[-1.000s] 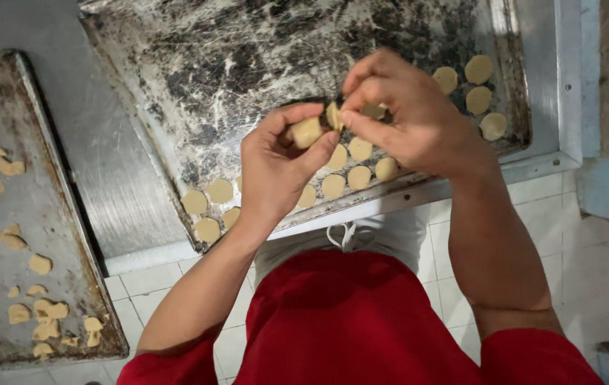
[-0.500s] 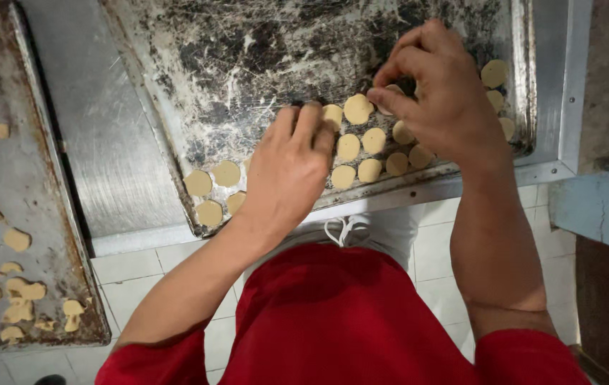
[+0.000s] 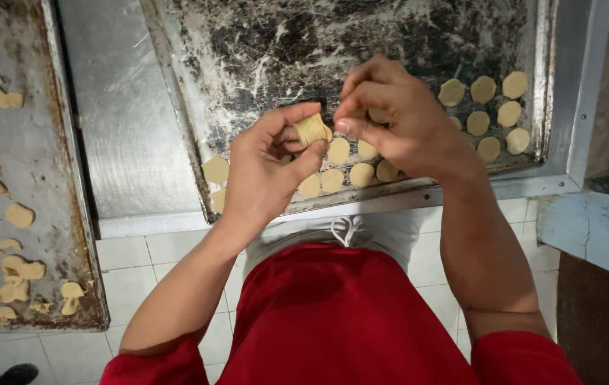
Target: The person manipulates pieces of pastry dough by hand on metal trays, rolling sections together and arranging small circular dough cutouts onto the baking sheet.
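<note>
My left hand (image 3: 269, 167) holds a small stack of round dough discs (image 3: 314, 130) between thumb and fingers, just above a floured dark baking tray (image 3: 262, 43). My right hand (image 3: 397, 117) hovers beside it, its fingertips pinched at the stack's right edge. Several pale round dough discs (image 3: 347, 175) lie in rows along the tray's near edge, and more discs (image 3: 493, 114) sit at its right end. My right hand covers some of the discs.
A second worn tray (image 3: 33, 178) at the left carries several irregular dough scraps (image 3: 19, 269). A bare steel counter strip (image 3: 119, 121) lies between the trays. White floor tiles (image 3: 126, 271) and my red shirt (image 3: 347, 321) fill the bottom; a dark shoe (image 3: 8, 374) shows at bottom left.
Both hands lifted off the tray's disc rows and came together. My left hand now holds a gathered stack of discs, with my right hand's fingertips at it.
</note>
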